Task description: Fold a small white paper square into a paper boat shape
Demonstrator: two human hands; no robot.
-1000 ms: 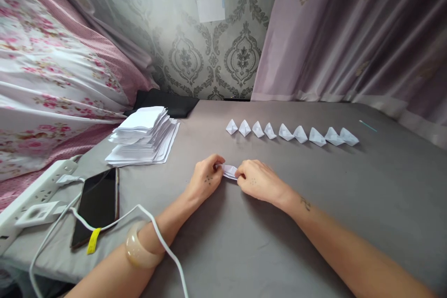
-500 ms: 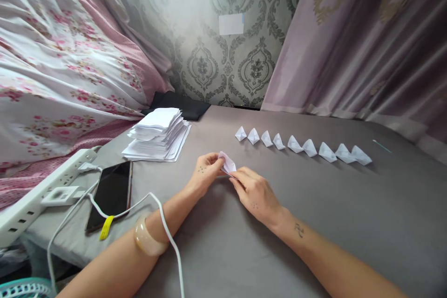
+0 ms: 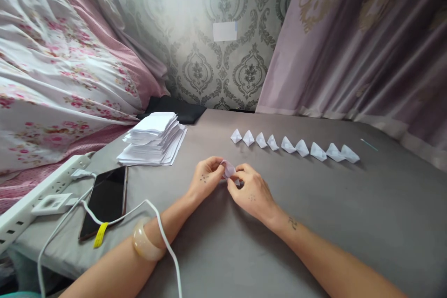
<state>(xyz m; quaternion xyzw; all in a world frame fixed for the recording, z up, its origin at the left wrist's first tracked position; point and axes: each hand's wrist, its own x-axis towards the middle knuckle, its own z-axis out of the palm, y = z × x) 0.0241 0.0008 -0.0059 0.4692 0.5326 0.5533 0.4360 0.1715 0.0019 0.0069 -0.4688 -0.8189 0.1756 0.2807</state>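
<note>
Between my two hands is a small folded piece of white paper, held above the grey table. My left hand pinches its left side between thumb and fingers. On the other side, my right hand grips the lower right part, with thumb and forefinger close together at the fold. My fingers cover part of the paper. Beyond my hands, several folded white paper boats stand in a slanting row. To the left rises a stack of white paper sheets.
A black phone lies at the left, beside a white power strip. A white cable with a yellow tag crosses over my left forearm. A thin stick lies far right. Curtains and a patterned wall border the table.
My right fingers have shifted on the paper, which now looks more opened out and turned. The whole view has swung slightly, moving the surroundings left and down.
</note>
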